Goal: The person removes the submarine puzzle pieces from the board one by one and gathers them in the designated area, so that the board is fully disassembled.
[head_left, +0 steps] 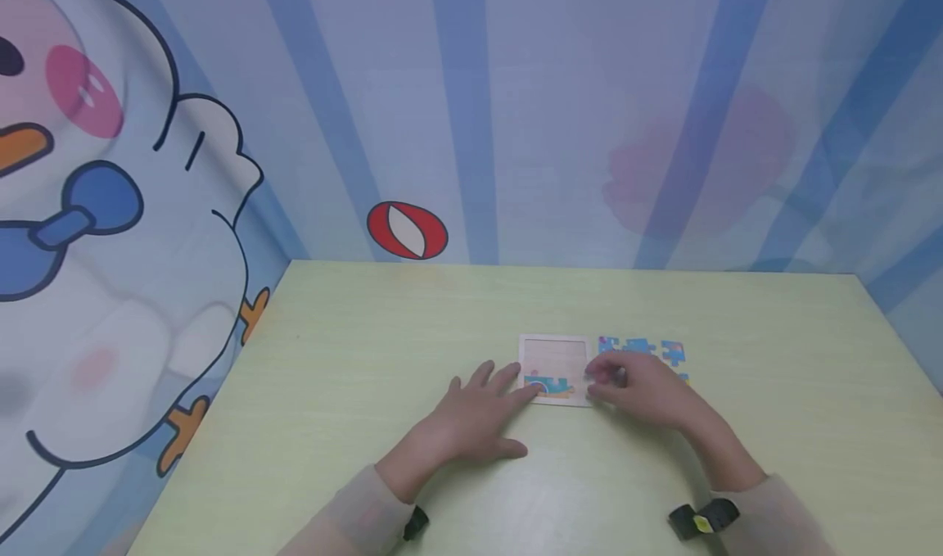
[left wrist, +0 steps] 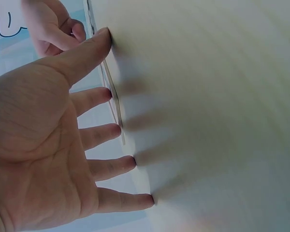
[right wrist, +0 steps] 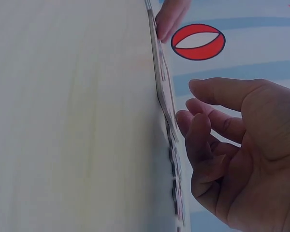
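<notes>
A square puzzle tray (head_left: 555, 340) with a pale rim lies flat on the table. Joined blue and orange puzzle pieces (head_left: 558, 387) fill part of its bottom, while the upper area shows bare backing. My left hand (head_left: 471, 421) is spread wide, fingertips down at the tray's lower left; one finger reaches over the rim onto the pieces. Over the tray's right rim hovers my right hand (head_left: 644, 388), its fingers loosely bent. In the right wrist view, a gap separates thumb and fingers (right wrist: 217, 92), and nothing shows between them.
Several loose puzzle pieces (head_left: 639, 345) lie right of the tray, partly hidden by the right hand. The pale table (head_left: 368, 335) reaches back to a printed blue backdrop (head_left: 545, 130). A dark strap device (head_left: 703, 519) sits on the right wrist.
</notes>
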A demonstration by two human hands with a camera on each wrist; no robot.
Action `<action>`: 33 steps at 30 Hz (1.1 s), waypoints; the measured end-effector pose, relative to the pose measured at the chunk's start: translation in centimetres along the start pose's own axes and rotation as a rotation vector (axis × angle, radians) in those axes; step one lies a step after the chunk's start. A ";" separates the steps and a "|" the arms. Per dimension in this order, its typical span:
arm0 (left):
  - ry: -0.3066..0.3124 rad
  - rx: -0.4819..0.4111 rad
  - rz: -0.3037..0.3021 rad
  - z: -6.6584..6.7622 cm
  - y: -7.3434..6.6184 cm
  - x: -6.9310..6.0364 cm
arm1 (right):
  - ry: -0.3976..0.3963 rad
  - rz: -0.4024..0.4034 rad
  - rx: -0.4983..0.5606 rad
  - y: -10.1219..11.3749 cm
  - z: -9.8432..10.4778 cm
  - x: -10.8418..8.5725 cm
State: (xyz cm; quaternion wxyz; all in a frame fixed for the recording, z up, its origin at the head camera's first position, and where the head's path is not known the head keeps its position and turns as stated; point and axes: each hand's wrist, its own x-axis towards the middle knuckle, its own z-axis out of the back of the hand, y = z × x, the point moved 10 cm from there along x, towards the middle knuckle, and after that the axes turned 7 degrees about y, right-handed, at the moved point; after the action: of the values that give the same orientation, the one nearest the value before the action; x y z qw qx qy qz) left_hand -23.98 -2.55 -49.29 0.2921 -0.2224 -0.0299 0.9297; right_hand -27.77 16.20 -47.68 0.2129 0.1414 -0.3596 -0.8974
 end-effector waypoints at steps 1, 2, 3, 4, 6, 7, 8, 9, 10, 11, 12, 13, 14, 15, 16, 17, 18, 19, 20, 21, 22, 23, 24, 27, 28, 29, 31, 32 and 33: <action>0.000 0.002 -0.001 0.0 0.0 0.0 | 0.005 0.005 0.000 0.2 -0.2 0.2; 0.000 0.005 -0.002 0.0 0.0 0.0 | 0.008 0.003 0.003 0.3 -0.4 0.4; 0.000 0.006 -0.003 0.0 0.0 0.0 | 0.010 0.005 0.002 0.5 -0.6 0.6; 0.000 0.007 -0.004 0.0 0.0 0.0 | 0.012 0.001 0.006 0.5 -0.7 0.8; 0.001 0.007 -0.006 0.0 0.0 0.0 | 0.015 -0.012 -0.002 0.6 -1.0 1.1; 0.002 0.007 -0.006 0.0 -0.1 0.0 | 0.015 -0.017 -0.010 0.6 -1.1 1.3; 0.003 0.006 -0.005 0.0 0.0 0.0 | 0.013 -0.028 -0.015 0.6 -1.2 1.4; 0.006 0.004 -0.005 0.0 0.0 0.1 | 0.017 -0.036 -0.020 0.6 -1.4 1.6; 0.007 0.004 -0.005 0.0 0.0 0.1 | 0.020 -0.046 -0.026 0.6 -1.5 1.7; 0.008 0.006 -0.004 -0.1 0.0 0.1 | 0.024 -0.051 -0.034 0.6 -1.6 1.8; 0.008 0.008 -0.004 -0.1 0.1 0.1 | 0.027 -0.058 -0.035 0.6 -1.7 1.9; 0.009 0.009 -0.003 -0.1 0.1 0.2 | 0.031 -0.063 -0.041 0.7 -1.8 2.0; 0.009 0.011 -0.004 -0.2 0.1 0.2 | 0.033 -0.066 -0.043 0.7 -1.9 2.0; 0.009 0.012 -0.004 -0.2 0.1 0.2 | 0.037 -0.064 -0.045 0.8 -2.0 2.1; 0.008 0.013 -0.005 -0.2 0.1 0.2 | 0.037 -0.063 -0.049 0.8 -2.1 2.2; 0.008 0.015 -0.005 -0.2 0.1 0.2 | 0.038 -0.060 -0.049 0.9 -2.2 2.3; 0.007 0.016 -0.005 -0.2 0.1 0.2 | 0.039 -0.062 -0.049 0.9 -2.2 2.3; 0.009 0.018 -0.004 -0.3 0.1 0.2 | 0.041 -0.064 -0.051 0.9 -2.3 2.4; 0.009 0.020 -0.004 -0.3 0.1 0.2 | 0.043 -0.068 -0.048 0.9 -2.4 2.4; 0.010 0.023 -0.003 -0.3 0.1 0.2 | 0.045 -0.075 -0.048 0.8 -2.4 2.4; 0.008 0.028 -0.002 -0.3 0.1 0.2 | 0.046 -0.084 -0.048 0.7 -2.5 2.4; 0.008 0.034 -0.001 -0.3 0.1 0.2 | 0.047 -0.093 -0.046 0.7 -2.5 2.4; 0.006 0.038 -0.001 -0.3 0.1 0.2 | 0.047 -0.102 -0.045 0.6 -2.6 2.4; 0.002 0.047 0.000 -0.2 0.1 0.2 | 0.044 -0.118 -0.038 0.5 -2.6 2.4; 0.000 0.050 0.000 -0.2 0.0 0.2 | 0.043 -0.119 -0.036 0.6 -2.6 2.4; -0.001 0.050 0.000 -0.2 0.0 0.2 | 0.042 -0.121 -0.034 0.6 -2.5 2.4; -0.001 0.048 -0.001 -0.1 0.0 0.1 | 0.041 -0.115 -0.025 0.7 -2.5 2.4; -0.001 0.048 -0.001 -0.1 0.0 0.1 | 0.040 -0.115 -0.016 0.7 -2.5 2.5; 0.000 0.047 -0.001 -0.1 0.0 0.1 | 0.037 -0.113 -0.009 0.7 -2.4 2.5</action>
State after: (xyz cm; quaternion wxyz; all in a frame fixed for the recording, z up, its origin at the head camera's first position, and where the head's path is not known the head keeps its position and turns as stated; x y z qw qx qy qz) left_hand -23.99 -2.49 -49.45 0.2978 -0.2152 -0.0082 0.9300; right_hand -28.76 13.15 -49.14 0.1691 0.1769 -0.3432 -0.9068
